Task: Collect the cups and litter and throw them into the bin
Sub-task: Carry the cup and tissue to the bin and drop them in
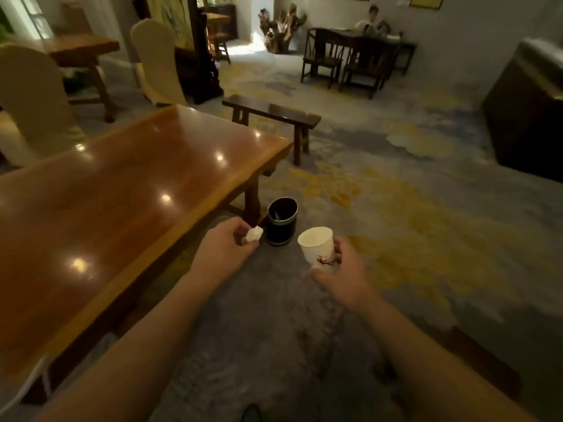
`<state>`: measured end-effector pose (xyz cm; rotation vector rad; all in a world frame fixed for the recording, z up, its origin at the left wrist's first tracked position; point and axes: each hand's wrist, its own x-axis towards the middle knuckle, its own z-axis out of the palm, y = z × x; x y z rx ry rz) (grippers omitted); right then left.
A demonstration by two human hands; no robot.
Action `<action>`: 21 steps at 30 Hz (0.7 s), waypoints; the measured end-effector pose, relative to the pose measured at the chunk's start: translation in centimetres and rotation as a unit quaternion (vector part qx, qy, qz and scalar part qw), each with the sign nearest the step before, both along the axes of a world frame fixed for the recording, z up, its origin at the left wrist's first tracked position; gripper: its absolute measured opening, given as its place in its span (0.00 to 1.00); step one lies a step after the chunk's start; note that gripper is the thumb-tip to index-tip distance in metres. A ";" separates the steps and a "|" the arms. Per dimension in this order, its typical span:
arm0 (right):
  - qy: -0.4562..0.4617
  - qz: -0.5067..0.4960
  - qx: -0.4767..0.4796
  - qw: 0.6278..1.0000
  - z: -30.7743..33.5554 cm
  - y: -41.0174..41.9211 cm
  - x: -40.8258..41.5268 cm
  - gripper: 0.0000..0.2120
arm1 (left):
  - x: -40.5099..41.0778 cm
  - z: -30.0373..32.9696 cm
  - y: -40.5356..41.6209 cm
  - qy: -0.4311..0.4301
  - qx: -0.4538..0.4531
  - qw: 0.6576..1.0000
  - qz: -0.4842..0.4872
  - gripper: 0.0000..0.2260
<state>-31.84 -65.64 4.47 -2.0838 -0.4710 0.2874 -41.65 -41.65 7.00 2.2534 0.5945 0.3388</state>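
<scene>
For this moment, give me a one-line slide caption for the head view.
Left hand holding a crumpled white tissue and right hand a paper cup, both near the black bin beside the wooden table.

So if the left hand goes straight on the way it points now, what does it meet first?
Probably the black cylindrical bin on the carpet. The left hand, closed on a crumpled white tissue, points toward it, though the hand likely sits higher than the rim; depth is unclear.
</scene>
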 end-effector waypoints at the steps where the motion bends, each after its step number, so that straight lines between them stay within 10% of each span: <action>1: 0.003 -0.001 -0.002 1.000 -0.1 1.0 2.2 0.35 | 2.0 -0.2 1.2 0.006 -0.006 1.000 0.000 0.11; 21: 0.033 -0.026 -0.027 0.999 -2.5 10.0 23.7 0.36 | 26.7 -5.4 12.4 0.054 -0.028 0.997 -0.038 0.09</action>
